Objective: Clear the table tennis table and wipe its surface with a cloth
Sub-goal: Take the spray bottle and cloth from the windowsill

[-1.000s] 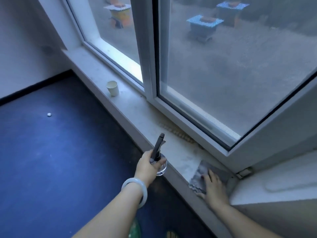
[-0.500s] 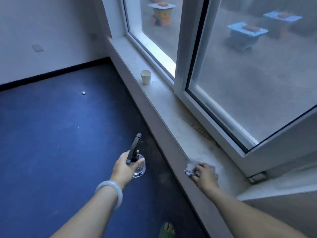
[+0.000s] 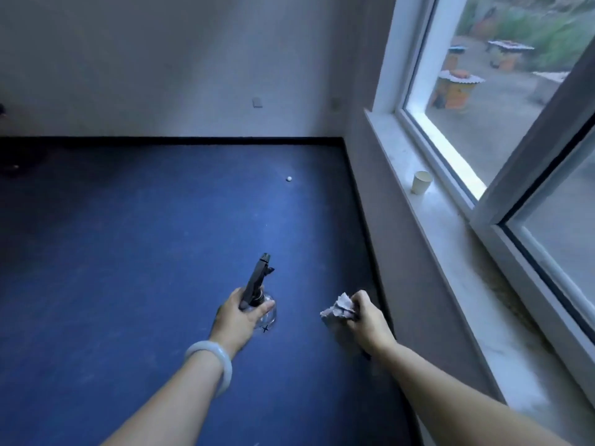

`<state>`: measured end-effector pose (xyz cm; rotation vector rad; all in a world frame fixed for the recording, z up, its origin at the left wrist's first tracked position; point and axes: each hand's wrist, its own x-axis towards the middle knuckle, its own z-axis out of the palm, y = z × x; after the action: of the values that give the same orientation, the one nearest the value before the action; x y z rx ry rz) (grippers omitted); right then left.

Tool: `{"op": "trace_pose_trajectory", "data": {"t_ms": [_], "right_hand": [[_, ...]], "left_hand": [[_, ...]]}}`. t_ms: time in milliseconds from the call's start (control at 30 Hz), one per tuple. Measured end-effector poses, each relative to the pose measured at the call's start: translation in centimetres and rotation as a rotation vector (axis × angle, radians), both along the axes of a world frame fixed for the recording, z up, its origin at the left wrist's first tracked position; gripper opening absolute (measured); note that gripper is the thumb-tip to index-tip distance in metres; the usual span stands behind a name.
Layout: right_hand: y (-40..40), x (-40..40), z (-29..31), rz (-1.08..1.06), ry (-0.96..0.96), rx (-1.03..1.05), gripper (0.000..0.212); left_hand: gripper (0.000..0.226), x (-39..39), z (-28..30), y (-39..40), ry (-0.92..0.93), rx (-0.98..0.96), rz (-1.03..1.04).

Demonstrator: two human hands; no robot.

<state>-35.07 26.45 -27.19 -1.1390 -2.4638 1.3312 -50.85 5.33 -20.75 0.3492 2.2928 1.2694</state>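
Cloth (image 3: 339, 309) bunched in right hand (image 3: 363, 320), spray bottle (image 3: 260, 300) gripped at the neck by left hand (image 3: 240, 317), both held over blue floor (image 3: 128, 252) beside the windowsill (image 3: 450, 226). Fetching step, by the look of it (table tennis table not in view). Next: carry both to the table, clear it, then spray and wipe.

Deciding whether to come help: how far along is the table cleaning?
Supplies look gathered: left hand holds the spray bottle, right hand grips the crumpled cloth. No table is in view, so wiping looks not yet started. A small white ball lies on the blue floor.
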Motion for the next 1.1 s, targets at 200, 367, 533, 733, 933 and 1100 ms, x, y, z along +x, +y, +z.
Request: {"op": "trace_pose_trajectory", "data": {"t_ms": [200, 367, 533, 733, 933, 1100], "right_hand": [[-14.3, -10.4, 4.2, 0.321, -0.007, 0.049, 0.022], [-28.1, -17.3, 6.0, 0.647, -0.016, 0.032, 0.019], [-41.8, -21.5, 6.9, 0.958, -0.019, -0.066, 0.026], [-56.3, -24.7, 5.9, 1.293, -0.060, -0.121, 0.012], [-69.7, -27.7, 5.9, 1.592, -0.160, -0.203, 0.022], [-79.1, -28.1, 6.1, 1.781, -0.191, -0.267, 0.023]], "left_hand": [[0.025, -2.6, 2.4, -17.5, 0.077, 0.104, 0.287], [0.009, -2.4, 3.5, -33.9, 0.130, 0.004, 0.626], [0.009, -0.2, 2.3, -46.9, 0.162, -0.031, 0.890], [0.008, 4.0, 0.9, -55.8, 0.133, 0.097, 1.254], [0.012, 7.3, 1.0, -62.8, 0.039, 0.354, 1.513], [0.018, 10.9, 0.7, -67.8, 0.081, 0.464, 1.721]]}}
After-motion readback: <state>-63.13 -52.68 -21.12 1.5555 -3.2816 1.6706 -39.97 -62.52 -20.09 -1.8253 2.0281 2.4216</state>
